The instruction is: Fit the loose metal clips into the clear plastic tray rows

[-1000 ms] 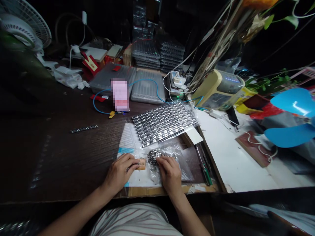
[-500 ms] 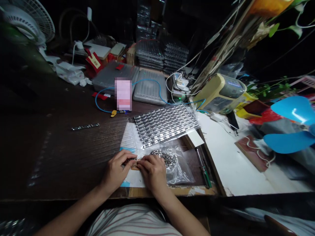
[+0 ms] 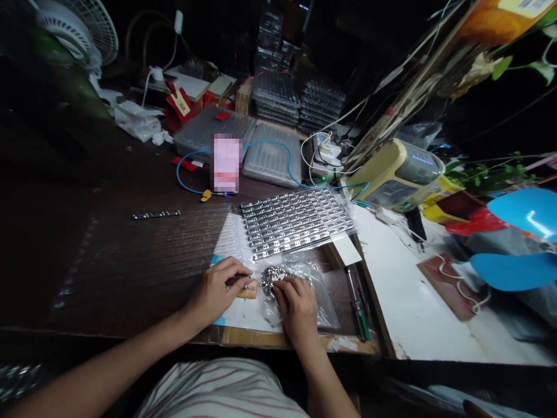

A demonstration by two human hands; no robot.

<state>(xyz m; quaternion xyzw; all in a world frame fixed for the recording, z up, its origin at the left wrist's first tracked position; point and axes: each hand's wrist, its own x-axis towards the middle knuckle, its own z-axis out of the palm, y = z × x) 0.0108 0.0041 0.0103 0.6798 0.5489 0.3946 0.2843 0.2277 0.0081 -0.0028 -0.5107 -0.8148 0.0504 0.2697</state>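
Over a small wooden block (image 3: 248, 289), my left hand (image 3: 217, 288) pinches a short metal link piece (image 3: 230, 285), mostly hidden by the fingers. My right hand (image 3: 299, 307) lies on a clear plastic bag (image 3: 327, 305), its fingertips bent into a pile of shiny metal links (image 3: 270, 276). What those fingertips hold, if anything, cannot be made out. Behind both hands, rows of finished-looking metal link strips (image 3: 296, 220) fill a clear ridged tray. One separate link strip (image 3: 155, 215) rests on the dark table to the left.
A green-handled screwdriver (image 3: 360, 316) lies to the right of the bag, near a small box (image 3: 346, 251). Further back are a blue cable (image 3: 270, 142), stacked clear trays (image 3: 276, 98) and a power strip (image 3: 324, 154). A blue-bladed fan (image 3: 517, 270) stands at far right.
My right hand has left the wooden block and moved right onto the pile of links. My left hand stays by the block. The camera view has shifted slightly.
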